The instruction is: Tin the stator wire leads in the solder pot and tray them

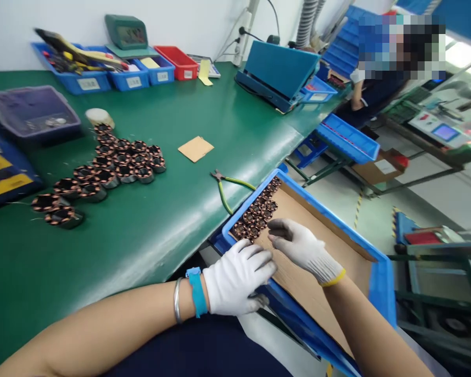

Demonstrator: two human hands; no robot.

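Note:
My left hand (241, 277), in a white glove with dark fingertips, lies over the near rim of a blue tray (337, 235) lined with cardboard. Its fingers are stretched out and nothing shows in them. Inside the tray is my right hand (300, 246), also gloved, with thumb and fingers a little apart and no object visible between them. Just beyond its fingertips, copper-wound motor stators (259, 209) stand packed in the tray's far-left corner. More such stators (121, 162) are grouped on the green table (149, 230).
Green-handled cutters (223, 188) lie at the table edge beside the tray, partly over it. A cardboard square (196, 148), a white roll (99, 118), a lidded plastic box (33, 112) and blue tool bins (88, 81) are on the table. A co-worker (377, 94) sits at the far right.

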